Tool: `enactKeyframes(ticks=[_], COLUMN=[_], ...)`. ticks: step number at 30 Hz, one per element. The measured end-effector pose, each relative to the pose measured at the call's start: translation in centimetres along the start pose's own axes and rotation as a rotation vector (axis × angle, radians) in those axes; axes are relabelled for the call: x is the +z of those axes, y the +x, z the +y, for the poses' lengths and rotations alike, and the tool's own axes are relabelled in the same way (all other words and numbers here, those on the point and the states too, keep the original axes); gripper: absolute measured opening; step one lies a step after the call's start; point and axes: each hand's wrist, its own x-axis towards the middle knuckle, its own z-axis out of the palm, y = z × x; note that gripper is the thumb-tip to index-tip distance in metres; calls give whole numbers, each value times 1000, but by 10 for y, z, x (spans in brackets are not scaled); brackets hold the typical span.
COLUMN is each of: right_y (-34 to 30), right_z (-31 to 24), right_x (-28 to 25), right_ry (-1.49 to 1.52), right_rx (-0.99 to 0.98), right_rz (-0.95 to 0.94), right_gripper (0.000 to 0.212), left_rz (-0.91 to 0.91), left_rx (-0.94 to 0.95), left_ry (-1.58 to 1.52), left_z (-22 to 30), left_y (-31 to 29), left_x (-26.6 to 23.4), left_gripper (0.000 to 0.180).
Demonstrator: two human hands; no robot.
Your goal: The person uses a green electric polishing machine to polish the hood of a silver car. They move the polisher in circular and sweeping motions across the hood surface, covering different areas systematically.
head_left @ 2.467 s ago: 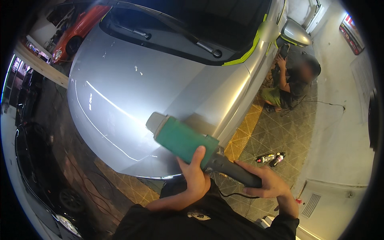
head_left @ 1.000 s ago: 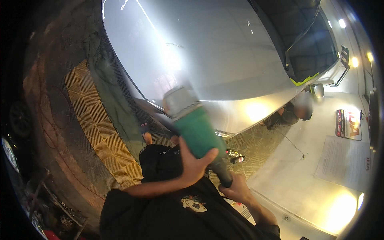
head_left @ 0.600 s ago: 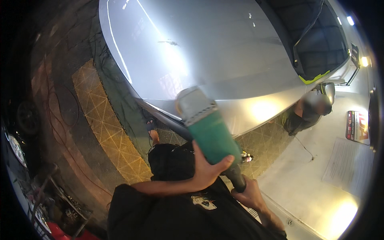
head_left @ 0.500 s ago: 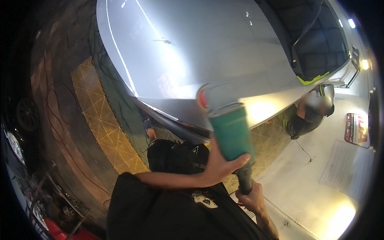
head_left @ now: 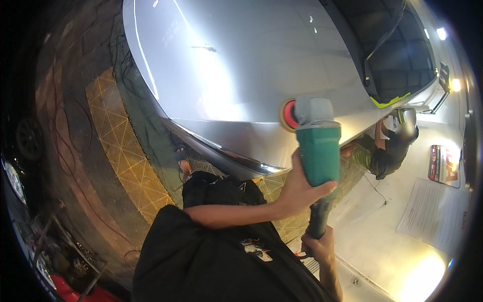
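My right hand (head_left: pixel 318 245) is gripping the dark handle (head_left: pixel 318 217) of a green polisher (head_left: pixel 319 153); my left hand (head_left: pixel 298 195) is clasping its body, most fingers hiding behind. Its red pad (head_left: pixel 290 115) is overlapping the silver hood's (head_left: pixel 261 70) near corner, contact unclear. The hood's top is running out of view. Yellow tiles (head_left: pixel 121 133) are stretching left; beyond, a person (head_left: pixel 387 157) is crouching.
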Motion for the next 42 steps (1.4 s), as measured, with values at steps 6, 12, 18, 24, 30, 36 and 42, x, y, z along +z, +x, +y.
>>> enactKeyframes(ticks=[6,12,18,24,30,36,42], right_y=[12,25,30,39,30,-3,-1], right_z=[8,10,1,-23,-22,11,18], right_x=[49,74,105,133,104,48,33], right_ry=[-162,-258,-520,-638,-575,-378,-78], right_rx=[-97,-194,-167,-441,-324,-108,-26], right_rz=[-24,-82,-101,-255,-284,-14,193], right_gripper=[19,20,30,46,49,29,15], left_rz=[88,202,300,432,358,59,-146], left_rx=[152,222,255,220,148,126,53], left_ry=[-106,-95,-37,-147,-146,-93,-131], left_z=[-3,-7,-2,3,5,-15,-20], left_y=[-34,-56,-76,-102,-96,-57,-7], left_x=[-56,-93,-134,-168,-146,-68,-19], left_gripper=[99,95,88,76,78,93,108])
